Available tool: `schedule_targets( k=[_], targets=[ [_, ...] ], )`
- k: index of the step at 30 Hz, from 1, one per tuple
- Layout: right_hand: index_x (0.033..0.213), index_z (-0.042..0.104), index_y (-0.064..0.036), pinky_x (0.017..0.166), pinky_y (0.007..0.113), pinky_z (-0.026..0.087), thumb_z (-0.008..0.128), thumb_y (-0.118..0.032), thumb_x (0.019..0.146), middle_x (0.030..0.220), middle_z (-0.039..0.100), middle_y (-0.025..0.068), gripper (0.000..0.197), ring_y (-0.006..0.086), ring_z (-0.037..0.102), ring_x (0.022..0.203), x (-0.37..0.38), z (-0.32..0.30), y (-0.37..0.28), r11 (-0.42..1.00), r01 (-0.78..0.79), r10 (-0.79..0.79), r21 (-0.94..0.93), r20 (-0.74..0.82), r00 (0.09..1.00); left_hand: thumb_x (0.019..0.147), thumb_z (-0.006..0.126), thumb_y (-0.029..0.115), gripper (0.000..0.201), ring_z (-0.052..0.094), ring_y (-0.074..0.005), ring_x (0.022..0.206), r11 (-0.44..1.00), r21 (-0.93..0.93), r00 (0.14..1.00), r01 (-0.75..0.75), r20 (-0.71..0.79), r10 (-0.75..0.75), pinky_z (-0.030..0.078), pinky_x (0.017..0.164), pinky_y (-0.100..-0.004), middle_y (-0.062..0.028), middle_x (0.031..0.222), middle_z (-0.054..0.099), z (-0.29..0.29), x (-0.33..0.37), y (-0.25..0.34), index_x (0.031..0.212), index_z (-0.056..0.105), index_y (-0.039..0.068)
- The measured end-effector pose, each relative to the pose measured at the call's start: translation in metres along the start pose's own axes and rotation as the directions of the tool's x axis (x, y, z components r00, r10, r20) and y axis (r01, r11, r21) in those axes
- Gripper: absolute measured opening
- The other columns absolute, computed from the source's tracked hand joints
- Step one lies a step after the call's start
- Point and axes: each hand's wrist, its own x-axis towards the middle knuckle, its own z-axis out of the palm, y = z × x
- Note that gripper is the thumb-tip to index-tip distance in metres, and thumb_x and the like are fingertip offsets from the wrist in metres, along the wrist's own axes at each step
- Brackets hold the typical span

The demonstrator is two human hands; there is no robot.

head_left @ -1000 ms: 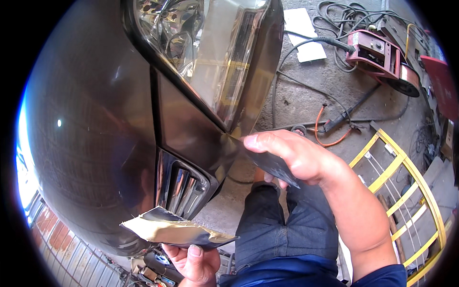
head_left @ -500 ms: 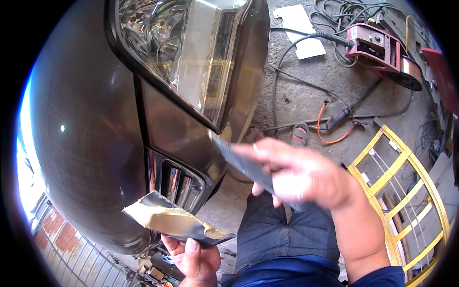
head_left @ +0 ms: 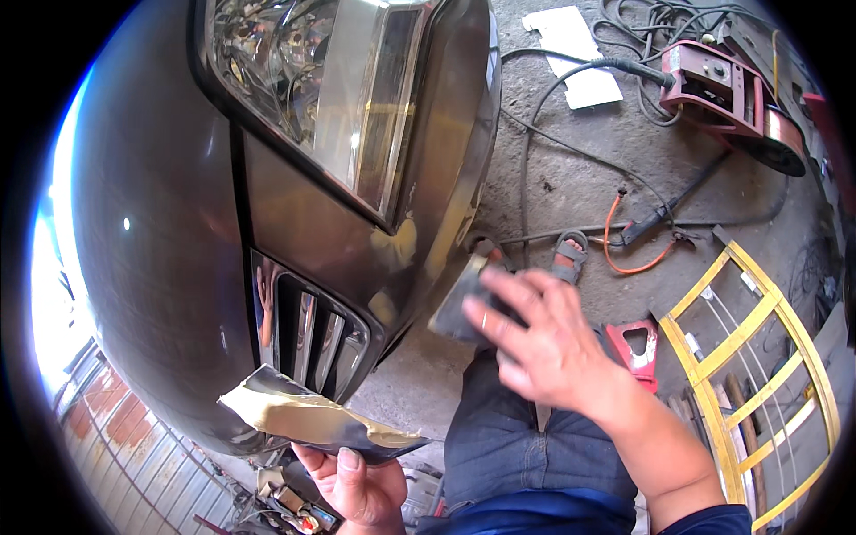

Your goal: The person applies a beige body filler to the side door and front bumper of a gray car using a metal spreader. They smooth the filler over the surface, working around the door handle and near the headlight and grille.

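Note:
My left hand grips the lower edge of a dark flat board, thumb in front. A thick smear of beige putty covers much of that board. Between the fingers and thumb of my right hand is a dark, flat putty spreader, slightly blurred and tilted; it is apart from the car. Just left of it is the brown front corner of the car. Thin beige putty patches mark this corner below the headlight and along its edge.
A chrome-slatted vent lies beside the board. On the concrete floor are a red wire-feed machine with cables, a white sheet, an orange hose, a red handle-shaped thing and a yellow metal frame.
My right hand has moved slightly left and down, turning the spreader away from the car's corner and uncovering the putty patches. The board in my left hand has shifted slightly left.

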Motion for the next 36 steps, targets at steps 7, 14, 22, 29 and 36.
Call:
schedule_targets(
  k=[7,14,22,29,36],
  targets=[
    [0.124,0.058,-0.0201,0.101,0.055,0.035,0.057,-0.011,0.077,0.14,0.043,0.004,0.047,0.0364,0.042,0.122,0.047,0.023,0.022,0.921,0.11,-0.173,-0.374,-0.138,0.975,0.085,0.052,-0.008,0.054,0.054,-0.0238,0.12,0.998,0.033,0.997,0.058,-0.045,-0.056,0.042,0.105,-0.0399,-0.0116,0.135,0.052,-0.011,-0.016,-0.008,0.136,0.047,0.01],
    [0.121,0.058,-0.0233,0.103,0.057,0.033,0.059,-0.019,0.076,0.139,0.044,0.0011,0.046,0.0345,0.042,0.123,0.063,0.037,0.03,0.88,0.169,-0.272,-0.444,-0.178,0.946,0.083,0.053,-0.007,0.058,0.053,-0.0248,0.121,0.997,0.031,0.996,0.064,-0.061,-0.062,0.039,0.107,-0.0408,-0.0119,0.136,0.051,-0.028,-0.019,-0.008,0.138,0.044,0.01],
    [0.118,0.06,-0.0243,0.101,0.055,0.036,0.058,-0.021,0.076,0.138,0.044,0.0002,0.042,0.0325,0.043,0.123,0.07,0.045,0.037,0.846,0.185,-0.308,-0.5,-0.176,0.935,0.082,0.053,-0.005,0.059,0.051,-0.0248,0.123,0.996,0.052,0.996,0.078,-0.05,-0.075,0.038,0.108,-0.0409,-0.0118,0.137,0.05,-0.036,-0.014,-0.012,0.138,0.043,0.01],
    [0.117,0.061,-0.0248,0.1,0.055,0.036,0.058,-0.023,0.078,0.138,0.044,-0.0007,0.039,0.0325,0.043,0.122,0.068,0.048,0.037,0.84,0.152,-0.28,-0.521,-0.177,0.944,0.083,0.053,-0.005,0.058,0.051,-0.0244,0.123,0.996,0.039,0.996,0.081,-0.038,-0.08,0.038,0.107,-0.041,-0.01,0.136,0.051,-0.038,-0.012,-0.012,0.138,0.044,0.01],
    [0.118,0.061,-0.024,0.1,0.053,0.034,0.058,-0.02,0.077,0.138,0.045,0.0,0.041,0.0327,0.044,0.121,0.054,0.039,0.044,0.838,0.088,-0.214,-0.539,-0.176,0.961,0.083,0.054,-0.005,0.057,0.052,-0.0243,0.122,0.997,0.038,0.997,0.072,-0.023,-0.071,0.039,0.107,-0.041,-0.0101,0.134,0.053,-0.03,-0.015,-0.006,0.137,0.045,0.011]
  ],
)
